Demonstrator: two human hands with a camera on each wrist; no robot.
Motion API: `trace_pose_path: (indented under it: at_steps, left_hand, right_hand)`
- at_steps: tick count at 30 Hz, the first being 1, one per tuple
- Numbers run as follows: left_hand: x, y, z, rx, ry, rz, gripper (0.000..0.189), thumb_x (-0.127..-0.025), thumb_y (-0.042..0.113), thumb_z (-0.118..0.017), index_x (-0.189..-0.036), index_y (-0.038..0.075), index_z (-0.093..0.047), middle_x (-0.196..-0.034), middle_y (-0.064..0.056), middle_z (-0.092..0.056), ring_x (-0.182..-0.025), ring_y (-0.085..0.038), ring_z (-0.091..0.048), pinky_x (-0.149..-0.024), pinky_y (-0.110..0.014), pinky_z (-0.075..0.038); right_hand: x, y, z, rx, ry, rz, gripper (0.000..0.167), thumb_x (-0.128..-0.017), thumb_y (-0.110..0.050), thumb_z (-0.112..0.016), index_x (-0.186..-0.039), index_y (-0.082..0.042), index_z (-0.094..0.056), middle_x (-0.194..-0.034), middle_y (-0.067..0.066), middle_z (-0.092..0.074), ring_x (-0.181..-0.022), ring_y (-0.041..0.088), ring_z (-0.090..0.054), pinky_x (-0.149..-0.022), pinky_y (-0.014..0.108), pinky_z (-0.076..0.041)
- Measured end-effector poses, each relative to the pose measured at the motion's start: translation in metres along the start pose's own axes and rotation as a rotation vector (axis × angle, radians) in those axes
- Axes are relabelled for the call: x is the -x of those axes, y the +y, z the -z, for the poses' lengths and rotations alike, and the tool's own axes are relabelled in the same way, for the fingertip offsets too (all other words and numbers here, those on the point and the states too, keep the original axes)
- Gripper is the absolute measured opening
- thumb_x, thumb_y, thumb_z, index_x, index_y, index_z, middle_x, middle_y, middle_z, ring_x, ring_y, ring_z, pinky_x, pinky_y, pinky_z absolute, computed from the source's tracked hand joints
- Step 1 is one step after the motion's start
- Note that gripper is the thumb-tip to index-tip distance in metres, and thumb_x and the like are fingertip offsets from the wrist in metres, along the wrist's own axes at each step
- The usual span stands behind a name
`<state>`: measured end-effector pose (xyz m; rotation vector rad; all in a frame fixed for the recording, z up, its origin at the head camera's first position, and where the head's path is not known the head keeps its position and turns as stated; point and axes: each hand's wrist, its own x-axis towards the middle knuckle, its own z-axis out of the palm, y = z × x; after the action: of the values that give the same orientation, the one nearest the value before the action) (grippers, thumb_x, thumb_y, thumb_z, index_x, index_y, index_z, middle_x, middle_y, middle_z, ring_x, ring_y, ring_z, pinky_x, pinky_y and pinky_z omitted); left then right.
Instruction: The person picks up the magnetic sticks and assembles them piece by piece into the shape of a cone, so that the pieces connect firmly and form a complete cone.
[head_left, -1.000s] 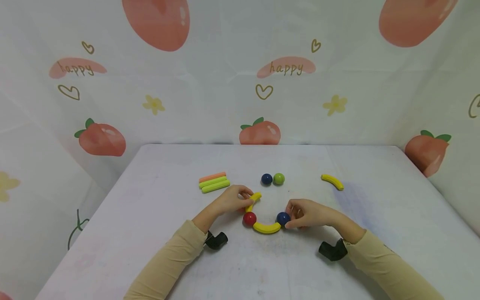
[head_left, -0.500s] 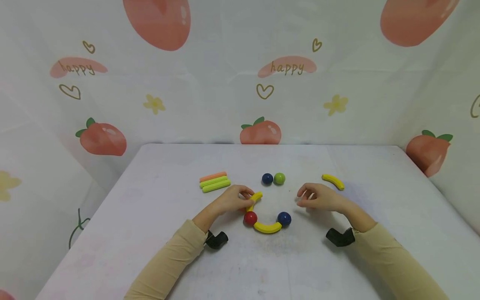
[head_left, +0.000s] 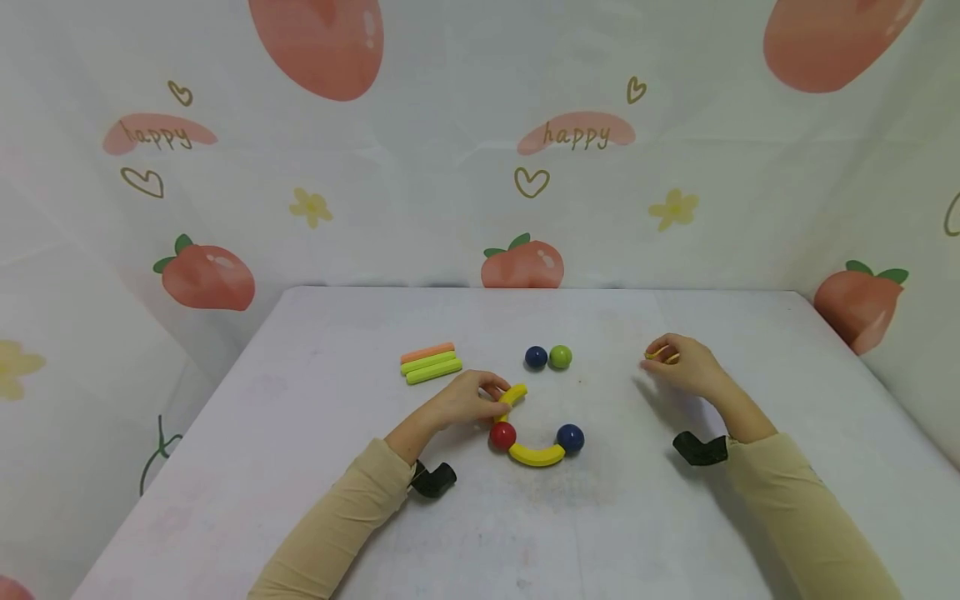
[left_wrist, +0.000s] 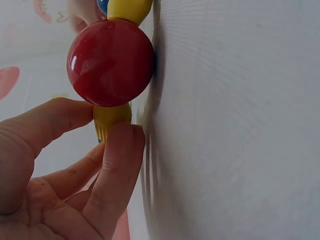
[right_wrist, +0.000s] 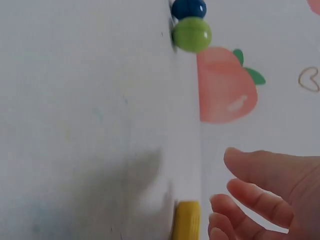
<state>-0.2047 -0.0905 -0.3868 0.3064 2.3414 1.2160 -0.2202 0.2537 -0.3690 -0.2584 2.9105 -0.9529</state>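
My left hand [head_left: 468,400] pinches a curved yellow magnetic-looking stick [head_left: 513,394] between thumb and fingers. One end of that stick meets a red ball [left_wrist: 111,63], seen close in the left wrist view. From the ball, a second curved yellow stick [head_left: 537,456] runs along the table to a blue ball [head_left: 571,438]. At the right, my right hand [head_left: 684,364] hovers around a third curved yellow stick [right_wrist: 186,220]. Its thumb and fingers are apart in the right wrist view, beside the stick, which is partly hidden by the hand in the head view.
A dark blue ball [head_left: 536,358] and a green ball [head_left: 560,357] sit side by side towards the back. An orange stick [head_left: 427,352] and two yellow-green sticks [head_left: 434,372] lie together at the left. A patterned curtain [head_left: 420,167] hangs behind the table.
My right hand has left the blue ball and moved right and back to the far yellow stick. My left hand keeps its pinch on the yellow stick beside the red ball.
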Motion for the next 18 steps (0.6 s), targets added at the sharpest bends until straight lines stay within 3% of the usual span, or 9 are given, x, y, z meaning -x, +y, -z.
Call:
trace_pose_path:
  at_steps: [10, 18]
  left_hand:
    - [0.0, 0.0, 0.0, -0.006, -0.003, 0.003, 0.037, -0.085, 0.015, -0.067, -0.12, 0.006, -0.059, -0.106, -0.01, -0.062, -0.071, -0.011, -0.06, -0.066, -0.023, -0.054]
    - [0.0, 0.001, -0.001, -0.009, -0.001, 0.002, 0.037, -0.084, 0.015, -0.067, -0.119, 0.006, -0.059, -0.106, -0.01, -0.063, -0.071, -0.011, -0.06, -0.066, -0.023, -0.053]
  right_hand:
    - [-0.003, 0.022, 0.013, -0.019, 0.023, -0.113, 0.04, -0.089, -0.02, -0.06, -0.117, 0.008, -0.051, -0.113, 0.032, -0.055, -0.102, 0.044, -0.054, -0.068, 0.03, -0.048]
    - [-0.004, 0.028, 0.01, -0.014, -0.033, -0.142, 0.041, -0.089, -0.019, -0.06, -0.117, 0.009, -0.049, -0.114, 0.035, -0.053, -0.097, 0.041, -0.055, -0.07, 0.032, -0.048]
